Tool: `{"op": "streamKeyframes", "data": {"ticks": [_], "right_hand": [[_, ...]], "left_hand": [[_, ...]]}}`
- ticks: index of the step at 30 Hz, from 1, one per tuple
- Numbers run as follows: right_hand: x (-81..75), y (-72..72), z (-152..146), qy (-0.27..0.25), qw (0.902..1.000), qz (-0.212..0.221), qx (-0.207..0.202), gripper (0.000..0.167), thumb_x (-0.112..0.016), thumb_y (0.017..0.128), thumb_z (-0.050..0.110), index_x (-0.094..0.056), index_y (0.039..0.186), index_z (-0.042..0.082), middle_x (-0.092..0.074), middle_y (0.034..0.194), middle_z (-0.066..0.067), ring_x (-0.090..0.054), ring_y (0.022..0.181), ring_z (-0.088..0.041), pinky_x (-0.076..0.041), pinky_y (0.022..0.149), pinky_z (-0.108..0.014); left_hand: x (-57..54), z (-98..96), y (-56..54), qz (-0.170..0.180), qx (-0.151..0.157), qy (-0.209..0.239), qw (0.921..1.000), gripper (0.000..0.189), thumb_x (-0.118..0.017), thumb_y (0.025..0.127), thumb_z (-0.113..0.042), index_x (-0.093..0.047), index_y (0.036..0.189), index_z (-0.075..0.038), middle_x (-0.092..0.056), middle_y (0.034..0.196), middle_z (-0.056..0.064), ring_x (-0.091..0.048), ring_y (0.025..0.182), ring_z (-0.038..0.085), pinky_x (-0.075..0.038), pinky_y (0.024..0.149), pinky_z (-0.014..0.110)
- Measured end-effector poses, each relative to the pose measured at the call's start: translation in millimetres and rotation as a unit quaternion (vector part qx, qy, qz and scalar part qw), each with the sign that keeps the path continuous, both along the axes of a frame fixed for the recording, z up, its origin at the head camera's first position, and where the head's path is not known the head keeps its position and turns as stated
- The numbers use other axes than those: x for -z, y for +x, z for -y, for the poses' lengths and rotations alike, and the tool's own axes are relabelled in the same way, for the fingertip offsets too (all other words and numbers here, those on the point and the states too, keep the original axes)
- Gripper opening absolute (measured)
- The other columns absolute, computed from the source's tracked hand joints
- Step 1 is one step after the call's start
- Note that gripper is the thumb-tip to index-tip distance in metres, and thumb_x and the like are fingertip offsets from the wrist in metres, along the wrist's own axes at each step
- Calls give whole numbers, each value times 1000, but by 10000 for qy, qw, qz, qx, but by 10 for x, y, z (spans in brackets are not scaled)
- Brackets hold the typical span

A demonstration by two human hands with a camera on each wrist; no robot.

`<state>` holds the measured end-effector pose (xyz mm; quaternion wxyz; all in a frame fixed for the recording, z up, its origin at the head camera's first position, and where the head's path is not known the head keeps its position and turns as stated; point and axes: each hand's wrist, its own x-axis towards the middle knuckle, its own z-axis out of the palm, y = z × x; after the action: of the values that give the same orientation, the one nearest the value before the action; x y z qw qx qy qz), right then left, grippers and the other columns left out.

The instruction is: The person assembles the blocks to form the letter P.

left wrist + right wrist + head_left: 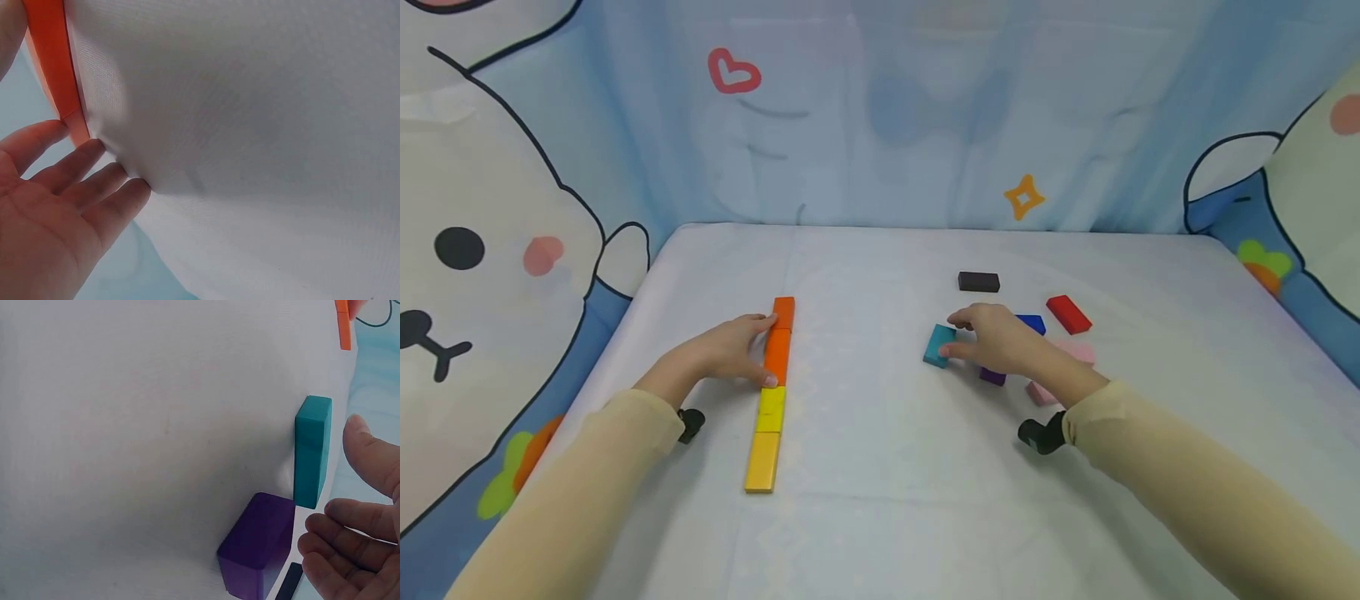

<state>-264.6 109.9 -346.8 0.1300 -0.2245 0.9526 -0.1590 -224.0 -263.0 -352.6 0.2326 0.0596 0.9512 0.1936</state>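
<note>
Orange blocks (pixel 777 357), 2 in number, lie end to end against the left hand (pixel 722 352). Thumb and fingers are spread along their side, the fingers extended; the hand touches the blocks but grips nothing. Right hand (pixel 1000 340): thumb and index finger are parted over the teal block (pixel 936 351). The right wrist view shows a gap between the thumb and this block, which sits on the cloth; nothing is held.

Below the orange blocks, a yellow block (pixel 771 408) and an amber block (pixel 762 462) complete a straight row of 4. Around the right hand lie a purple block (pixel 992 377), a blue block (pixel 1032 323), a red block (pixel 1069 314), a black block (pixel 978 282) and 2 pink blocks (pixel 1041 393), partly hidden by the forearm.

Work surface: table (pixel 865 450) covered in white cloth, lightly creased. A broad band of cloth separates the row from the teal block. A further strip runs from the black block to the far edge, whose 2 corners are rounded. The left edge slants outward toward the near side, well apart from the row. Beyond the far edge hangs a light blue curtain (pixel 925 100) printed with cartoon figures, a red heart (pixel 733 72) and an orange star (pixel 1024 197).
</note>
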Motion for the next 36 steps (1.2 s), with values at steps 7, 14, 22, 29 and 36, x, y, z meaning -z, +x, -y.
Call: {"op": "streamKeyframes", "data": {"ticks": [7,14,22,29,36], "right_hand": [[38,28,3,10,9999,-3,142,63,-73,95,34,-56,141,-5,-62,140,-26,-56,134,-41,-47,111,-58],[97,47,10,45,9995,41,313,61,-75,94,31,-57,141,-4,-63,138,-23,-57,132,-39,-48,111,-58],[106,27,48,3,9990,86,444,61,-77,92,30,-58,140,-3,-62,139,-24,-57,131,-39,-49,109,-57],[90,-86,130,-160,9983,286,477,61,-78,91,27,-59,140,-3,-62,139,-26,-58,130,-40,-49,111,-55],[136,-246,246,-373,9984,238,340,57,-79,90,24,-62,137,-2,-63,138,-24,-59,127,-38,-49,111,-53]], "left_hand": [[0,-14,6,19,-31,12,10000,100,-82,87,-32,-21,164,-10,-23,169,21,-25,155,42,-27,124,60],[-11,-17,15,34,-36,-3,10000,100,-82,87,-32,-21,164,-9,-23,169,21,-25,154,43,-27,124,61],[-16,-17,19,19,-38,-25,10000,100,-81,88,-32,-21,164,-9,-22,169,21,-25,154,43,-27,124,60],[15,14,1,30,-53,22,10000,101,-82,87,-32,-20,164,-10,-21,170,20,-24,155,42,-27,124,60],[13,19,-8,-33,-13,61,10000,100,-81,88,-32,-20,164,-10,-23,169,19,-24,156,40,-25,126,58]]}}
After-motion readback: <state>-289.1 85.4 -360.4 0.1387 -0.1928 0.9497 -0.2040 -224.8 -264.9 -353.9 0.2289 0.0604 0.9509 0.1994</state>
